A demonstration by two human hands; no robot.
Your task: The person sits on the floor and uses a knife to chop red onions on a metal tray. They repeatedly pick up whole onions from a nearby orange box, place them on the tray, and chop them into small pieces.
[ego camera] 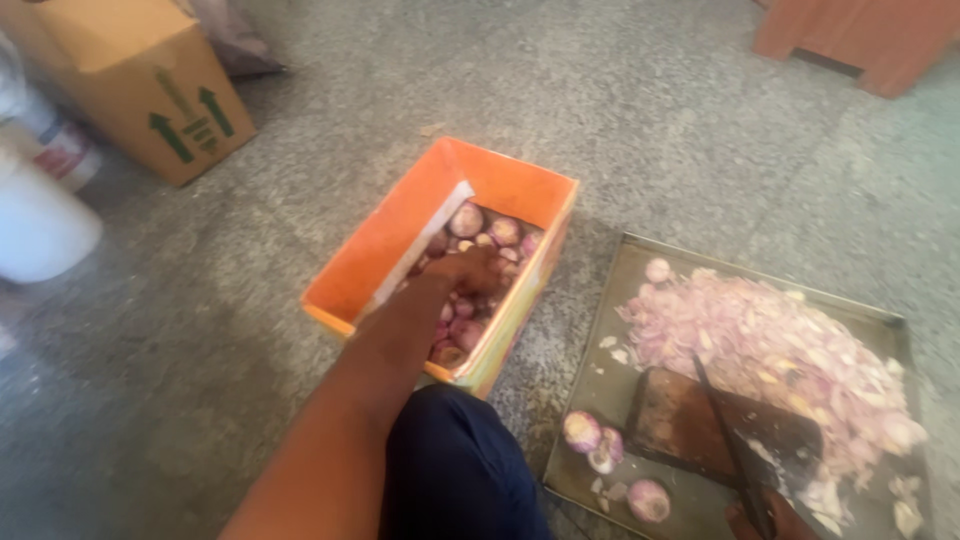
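L hand (pixel 472 272) in orange box (pixel 400 235), frame centre, fingers curled onto peeled onions (pixel 485 232), grip unclear. R hand (pixel 770 520) bottom right, wrapped round knife (pixel 725 435) over board (pixel 700 420) on tray (pixel 600 390).

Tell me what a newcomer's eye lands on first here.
The orange cardboard box at centre, where the left hand reaches into peeled red onions. To its right, a metal tray carries a pink heap of chopped onion, and the right hand holds a knife over a dark board.
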